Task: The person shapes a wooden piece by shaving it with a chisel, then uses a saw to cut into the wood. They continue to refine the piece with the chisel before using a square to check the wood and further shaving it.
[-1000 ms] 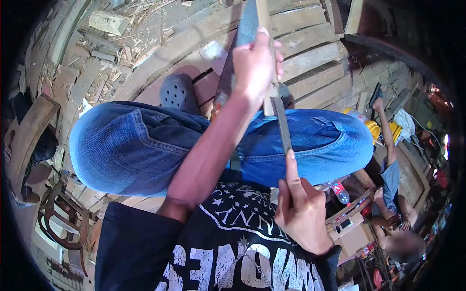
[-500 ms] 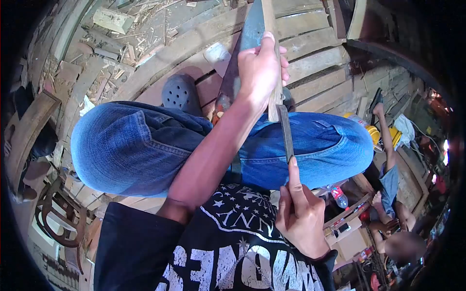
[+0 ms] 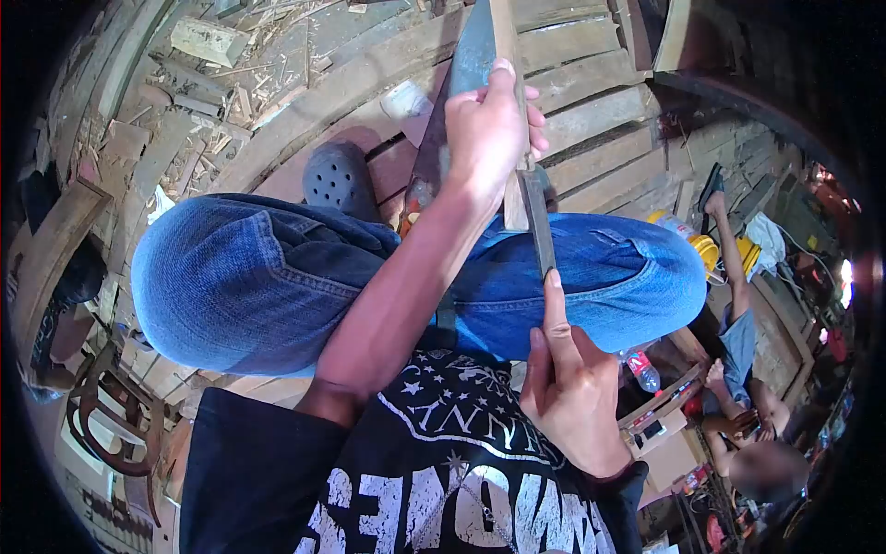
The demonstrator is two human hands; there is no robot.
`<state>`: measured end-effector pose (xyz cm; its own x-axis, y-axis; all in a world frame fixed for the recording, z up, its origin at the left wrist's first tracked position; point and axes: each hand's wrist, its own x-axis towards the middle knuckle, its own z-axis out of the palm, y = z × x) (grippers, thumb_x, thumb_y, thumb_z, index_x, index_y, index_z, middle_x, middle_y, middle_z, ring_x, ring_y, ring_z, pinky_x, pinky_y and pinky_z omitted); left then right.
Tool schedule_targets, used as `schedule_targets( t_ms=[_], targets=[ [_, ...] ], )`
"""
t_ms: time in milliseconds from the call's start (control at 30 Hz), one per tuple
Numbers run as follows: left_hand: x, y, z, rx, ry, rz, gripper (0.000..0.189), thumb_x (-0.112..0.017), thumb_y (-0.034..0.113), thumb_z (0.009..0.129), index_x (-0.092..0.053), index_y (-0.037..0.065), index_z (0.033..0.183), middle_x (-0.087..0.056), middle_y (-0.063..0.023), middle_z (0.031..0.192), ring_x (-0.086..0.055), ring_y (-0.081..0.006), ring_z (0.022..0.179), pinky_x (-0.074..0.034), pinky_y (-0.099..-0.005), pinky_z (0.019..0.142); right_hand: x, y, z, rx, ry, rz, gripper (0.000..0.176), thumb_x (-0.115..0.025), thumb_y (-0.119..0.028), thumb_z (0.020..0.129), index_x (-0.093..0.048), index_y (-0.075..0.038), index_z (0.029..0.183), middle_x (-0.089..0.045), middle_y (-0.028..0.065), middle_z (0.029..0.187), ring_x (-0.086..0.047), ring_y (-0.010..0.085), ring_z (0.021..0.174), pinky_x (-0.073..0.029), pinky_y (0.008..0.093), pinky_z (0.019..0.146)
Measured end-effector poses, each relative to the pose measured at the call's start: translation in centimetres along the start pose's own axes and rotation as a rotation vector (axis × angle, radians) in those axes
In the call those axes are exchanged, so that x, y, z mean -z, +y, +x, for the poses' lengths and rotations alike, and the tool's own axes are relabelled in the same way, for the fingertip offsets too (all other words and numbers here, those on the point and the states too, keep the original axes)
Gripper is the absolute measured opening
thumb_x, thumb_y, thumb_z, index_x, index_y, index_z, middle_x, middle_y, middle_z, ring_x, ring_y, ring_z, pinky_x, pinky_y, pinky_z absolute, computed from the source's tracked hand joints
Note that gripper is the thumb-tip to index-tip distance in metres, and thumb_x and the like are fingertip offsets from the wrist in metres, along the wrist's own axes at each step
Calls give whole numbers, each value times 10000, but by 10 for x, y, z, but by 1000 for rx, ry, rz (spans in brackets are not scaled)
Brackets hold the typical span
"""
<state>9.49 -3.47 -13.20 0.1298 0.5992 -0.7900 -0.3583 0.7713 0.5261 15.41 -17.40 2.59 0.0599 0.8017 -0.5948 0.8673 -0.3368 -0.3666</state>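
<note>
My left hand [image 3: 489, 129] is closed around a narrow wooden strip [image 3: 515, 208], which points away from me above my lap. In my right hand [image 3: 574, 397] is a flat, dark metal file [image 3: 538, 226], with my index finger stretched along it. The file's far end lies against the side of the strip, just below my left hand. The grip end of the file is hidden in my palm. Behind the strip and left hand is a handsaw [image 3: 472, 65] with a broad blade, partly covered.
Wood shavings [image 3: 277, 55] and an offcut block [image 3: 209, 42] lie on the slatted floor [image 3: 581, 111]. A white cup-like object [image 3: 406, 100] is near my clog [image 3: 340, 180]. At right are a yellow container [image 3: 706, 251], a plastic bottle [image 3: 643, 371] and another person [image 3: 738, 360] sitting.
My right hand has pushed the file forward along the strip, so its far end is now closer to my left hand. The left hand keeps its grip, shifted only slightly in view.
</note>
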Motion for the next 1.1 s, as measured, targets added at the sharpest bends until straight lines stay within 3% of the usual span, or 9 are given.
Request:
schedule_targets(
  t_ms=[567, 700, 767, 1100],
  targets=[
    [2, -1, 1, 47, -5, 15, 501, -430, 410, 958, -610, -56, 935, -611, -120, 707, -594, -170, 513, -462, -286, 473, 7, 2, 9, 22, -43, 10, 583, -564, 90, 789, -428, 28, 1353, -518, 116, 562, -511, 221, 446, -419, 329, 475],
    [6, -1, 4, 47, 0, 9, 496, -431, 416, 960, -609, -48, 947, -623, -115, 711, -606, -174, 520, -463, -284, 482, 7, 4, 22, 53, -65, -18, 654, -601, 6, 759, -393, 14, 1379, -517, 133, 601, -536, 260, 411, -456, 380, 409],
    [7, -1, 5, 54, -2, -1, 500, -436, 422, 955, -611, -47, 954, -625, -119, 714, -607, -176, 520, -458, -281, 478, 8, 1, 21, 20, -45, -10, 578, -564, 89, 788, -438, 24, 1349, -516, 123, 554, -504, 214, 422, -408, 317, 453],
    [8, 0, 5, 82, 25, 16, 482, -444, 421, 945, -626, -24, 978, -642, -110, 717, -601, -172, 508, -458, -293, 502, 6, 4, 27, 58, -29, 33, 586, -556, 95, 795, -422, 23, 1361, -488, 113, 537, -497, 195, 424, -406, 315, 453]
  ],
)
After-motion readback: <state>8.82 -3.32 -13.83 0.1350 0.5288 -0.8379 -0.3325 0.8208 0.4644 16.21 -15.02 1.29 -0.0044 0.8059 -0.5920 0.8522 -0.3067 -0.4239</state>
